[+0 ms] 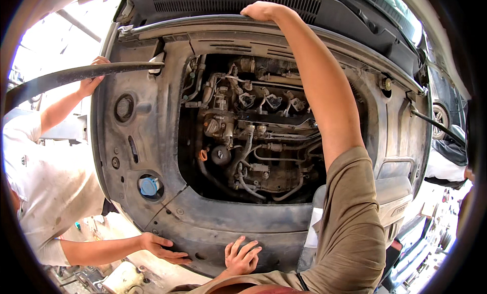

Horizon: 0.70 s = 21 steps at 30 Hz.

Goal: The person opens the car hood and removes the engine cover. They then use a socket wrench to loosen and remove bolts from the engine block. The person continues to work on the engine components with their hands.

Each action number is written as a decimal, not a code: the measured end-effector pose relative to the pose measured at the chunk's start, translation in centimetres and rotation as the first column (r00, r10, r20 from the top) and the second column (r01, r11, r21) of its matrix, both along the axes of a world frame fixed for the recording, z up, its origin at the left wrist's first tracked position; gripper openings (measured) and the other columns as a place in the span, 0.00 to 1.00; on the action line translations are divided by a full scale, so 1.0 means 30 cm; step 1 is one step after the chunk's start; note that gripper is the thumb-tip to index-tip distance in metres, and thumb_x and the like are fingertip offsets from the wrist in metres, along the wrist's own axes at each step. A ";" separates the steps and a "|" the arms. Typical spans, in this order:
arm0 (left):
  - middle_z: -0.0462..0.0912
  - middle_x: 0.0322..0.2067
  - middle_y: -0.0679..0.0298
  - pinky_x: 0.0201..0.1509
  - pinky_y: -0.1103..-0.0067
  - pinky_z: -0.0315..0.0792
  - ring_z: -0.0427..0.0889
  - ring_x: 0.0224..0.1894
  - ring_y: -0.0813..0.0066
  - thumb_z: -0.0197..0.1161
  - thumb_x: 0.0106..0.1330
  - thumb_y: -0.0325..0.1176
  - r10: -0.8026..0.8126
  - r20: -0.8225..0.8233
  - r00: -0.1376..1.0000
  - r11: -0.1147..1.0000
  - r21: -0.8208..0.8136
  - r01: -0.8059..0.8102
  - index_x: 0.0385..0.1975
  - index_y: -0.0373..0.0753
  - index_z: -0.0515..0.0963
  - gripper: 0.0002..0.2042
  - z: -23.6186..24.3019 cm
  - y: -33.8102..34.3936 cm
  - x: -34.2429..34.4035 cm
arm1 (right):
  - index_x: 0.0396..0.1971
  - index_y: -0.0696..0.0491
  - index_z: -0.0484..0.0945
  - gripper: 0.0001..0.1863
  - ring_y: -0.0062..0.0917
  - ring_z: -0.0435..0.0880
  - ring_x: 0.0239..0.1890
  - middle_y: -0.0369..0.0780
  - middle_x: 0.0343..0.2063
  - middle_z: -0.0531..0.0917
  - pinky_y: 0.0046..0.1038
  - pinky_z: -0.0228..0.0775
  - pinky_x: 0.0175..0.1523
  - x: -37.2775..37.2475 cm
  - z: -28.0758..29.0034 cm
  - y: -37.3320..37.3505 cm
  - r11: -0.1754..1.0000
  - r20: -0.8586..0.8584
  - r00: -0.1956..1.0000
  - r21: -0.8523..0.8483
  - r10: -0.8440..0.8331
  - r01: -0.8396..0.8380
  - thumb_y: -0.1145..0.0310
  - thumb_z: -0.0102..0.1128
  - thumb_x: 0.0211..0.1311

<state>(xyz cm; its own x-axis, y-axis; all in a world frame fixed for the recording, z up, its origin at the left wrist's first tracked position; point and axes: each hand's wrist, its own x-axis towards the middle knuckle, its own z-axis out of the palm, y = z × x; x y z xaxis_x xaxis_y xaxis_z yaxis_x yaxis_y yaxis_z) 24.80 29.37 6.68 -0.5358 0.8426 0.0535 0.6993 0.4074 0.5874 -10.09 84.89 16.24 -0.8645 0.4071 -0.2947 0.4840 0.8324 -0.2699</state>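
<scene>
The engine (266, 141) sits in a wide opening at the middle of the view. Beyond it, a long dark strip (203, 20) runs crosswise, its long axis left to right and its two ends bending back toward the person in the fisheye view. The person's right hand (261, 10) reaches over the engine to this strip. Its fingers lie close together, pointing left; whether they grip the strip cannot be told.

On the engine's near side, the dark front panel (274, 218) also stretches left to right. The left hand (242, 257) lies at its near edge, empty, fingers spread and pointing toward the engine.

The panelled surround (167, 141) about the engine is dusty and smudged, with a blue cap (149, 186) to the engine's near left. A dark rod (86, 73) slants in from the far left. Also left of the engine stands a co-worker in a stained pale shirt (56, 177), one hand at the bay's side edge, the other at its front edge. Well right of the engine, a dark car (446, 101) shows past the bay.
</scene>
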 end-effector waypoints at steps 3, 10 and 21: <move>0.82 0.46 0.77 0.61 0.67 0.59 0.73 0.57 0.64 0.64 0.48 0.28 0.007 0.008 1.000 1.000 0.009 -0.007 0.35 0.55 0.81 0.14 0.015 0.006 0.001 | 0.56 0.47 0.77 0.21 0.41 0.77 0.56 0.42 0.58 0.77 0.44 0.69 0.61 -0.047 -0.059 0.053 0.999 0.020 0.999 0.024 0.044 -0.045 0.58 0.42 0.71; 0.83 0.43 0.79 0.59 0.68 0.60 0.74 0.56 0.65 0.63 0.48 0.28 0.037 -0.013 0.999 0.999 -0.005 -0.037 0.32 0.55 0.82 0.12 0.020 0.010 0.012 | 0.50 0.47 0.82 0.21 0.33 0.81 0.55 0.41 0.52 0.82 0.33 0.72 0.57 -0.189 -0.090 -0.013 0.906 -0.026 0.906 0.012 -0.422 0.423 0.63 0.52 0.57; 0.83 0.43 0.79 0.60 0.69 0.60 0.75 0.56 0.67 0.62 0.51 0.28 0.004 -0.010 1.000 1.000 0.010 -0.004 0.34 0.56 0.82 0.12 0.002 0.001 -0.002 | 0.50 0.45 0.83 0.22 0.35 0.83 0.41 0.40 0.45 0.85 0.35 0.79 0.47 -0.172 -0.190 0.170 0.983 -0.048 0.997 0.169 -0.059 0.066 0.79 0.53 0.56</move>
<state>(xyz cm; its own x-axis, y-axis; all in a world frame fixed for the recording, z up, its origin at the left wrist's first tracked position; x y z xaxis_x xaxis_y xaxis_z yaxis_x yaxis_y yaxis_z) 24.73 29.41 6.74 -0.5390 0.8396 0.0673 0.7034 0.4047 0.5843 -15.23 89.99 10.53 -0.8460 0.5020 -0.1796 0.5277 0.8363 -0.1485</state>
